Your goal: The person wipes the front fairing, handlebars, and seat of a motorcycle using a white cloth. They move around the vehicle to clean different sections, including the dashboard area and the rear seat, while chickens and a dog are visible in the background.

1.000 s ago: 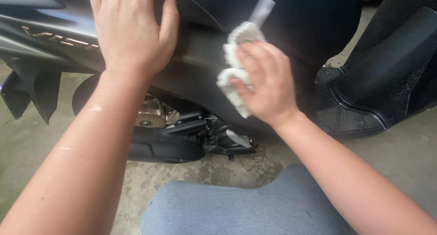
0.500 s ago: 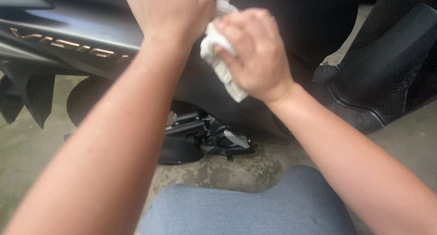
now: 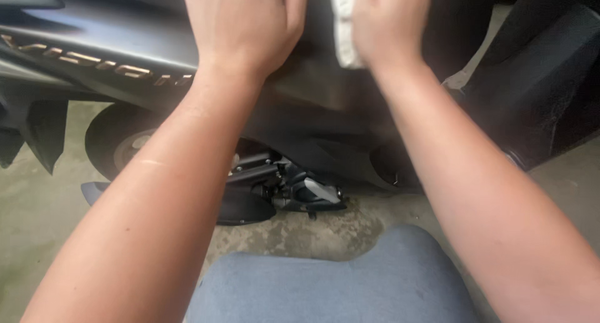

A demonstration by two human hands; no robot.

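Note:
A dark grey scooter (image 3: 112,41) stands side-on in front of me, its side panel filling the upper part of the view. My left hand (image 3: 240,23) lies flat on the panel near the seat, fingers together. My right hand (image 3: 390,23) presses a crumpled white cloth (image 3: 344,29) against the dark body just right of the left hand. The cloth's upper end runs out of the top of the frame. Both forearms reach up from the bottom corners.
The rear wheel (image 3: 119,145) shows at the left, with the engine and a folded footrest (image 3: 294,191) low in the middle. The black footboard (image 3: 544,91) is at the right. My knee in grey-blue trousers (image 3: 331,285) sits at the bottom, over a concrete floor (image 3: 37,210).
Both hands have moved up the scooter's side to the frame's top. The right hand with the cloth has slid up and slightly right, away from the left hand.

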